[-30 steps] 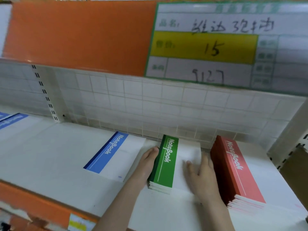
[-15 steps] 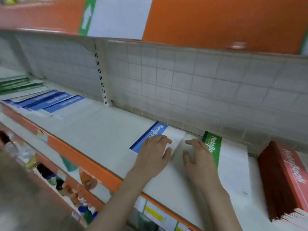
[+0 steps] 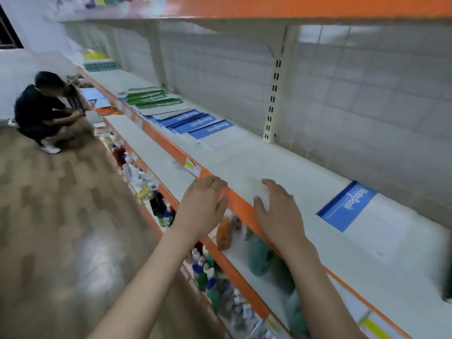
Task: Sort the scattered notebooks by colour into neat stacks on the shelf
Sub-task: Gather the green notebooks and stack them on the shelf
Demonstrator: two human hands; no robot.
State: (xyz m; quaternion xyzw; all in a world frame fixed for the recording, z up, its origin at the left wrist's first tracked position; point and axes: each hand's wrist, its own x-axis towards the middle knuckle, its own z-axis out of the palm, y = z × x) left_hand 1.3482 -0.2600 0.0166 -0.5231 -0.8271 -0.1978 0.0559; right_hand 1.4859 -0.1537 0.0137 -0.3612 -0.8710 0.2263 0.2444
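Observation:
My left hand (image 3: 204, 204) hovers over the orange front edge of the white shelf (image 3: 281, 167), fingers relaxed and empty. Beside it, my right hand (image 3: 276, 211) is spread flat over the shelf's front part, also holding nothing. One blue-banded notebook (image 3: 347, 206) lies alone on the shelf to the right of my hands. Further left along the same shelf lie several fanned-out blue notebooks (image 3: 195, 124), and beyond them several scattered green notebooks (image 3: 151, 99). The sorted green and red stacks are out of view.
A person in black (image 3: 41, 111) crouches on the wooden floor at the far left. Lower shelves (image 3: 156, 155) below hold bottles and small goods. A slotted upright post (image 3: 274, 94) divides the grid back wall. More stock sits at the shelf's far end.
The view has swung left along the shelf. Both hands left the blue and green notebooks and moved left to the shelf's front edge; the green and red stacks dropped out of view.

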